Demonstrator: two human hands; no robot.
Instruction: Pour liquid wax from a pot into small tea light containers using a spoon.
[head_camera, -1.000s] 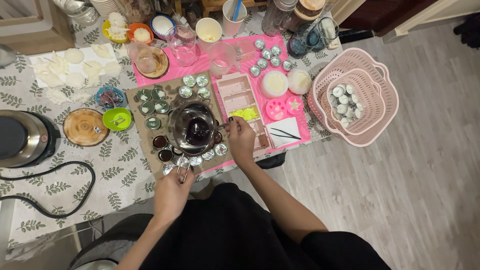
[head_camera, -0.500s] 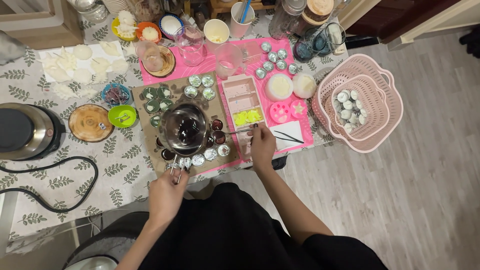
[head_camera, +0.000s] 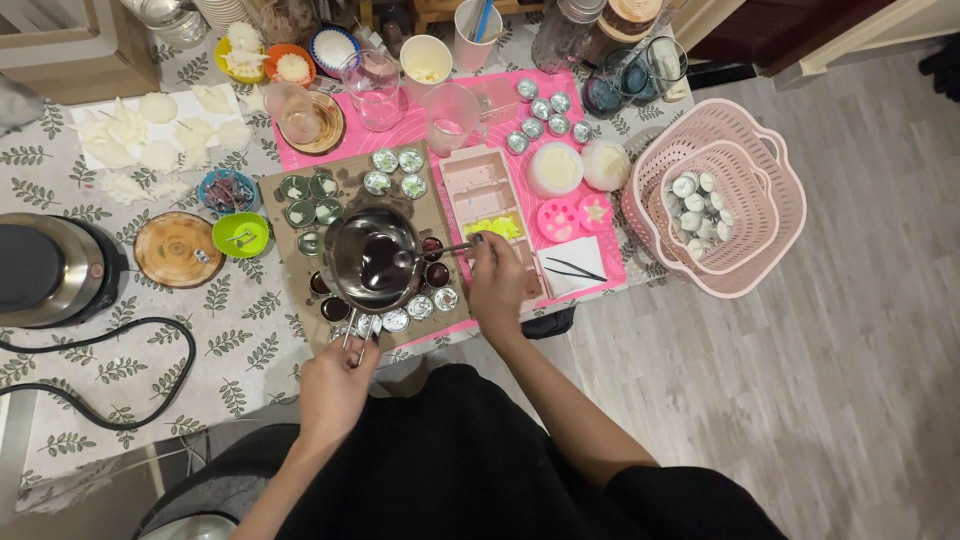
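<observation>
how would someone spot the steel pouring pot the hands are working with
On the brown board at the pink mat's left edge, among small tin cups, sits the steel pot. It is the largest, shiny, holding dark liquid, with the left hand on its handle.

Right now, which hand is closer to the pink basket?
The right hand. It is by the pink tray, holding a spoon over the metal pot, left of the pink basket. The left hand grips the pot handle, farther away.

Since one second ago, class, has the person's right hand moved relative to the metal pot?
Yes. The right hand shifted rightward, away from the metal pot, toward the pink tray.
</observation>
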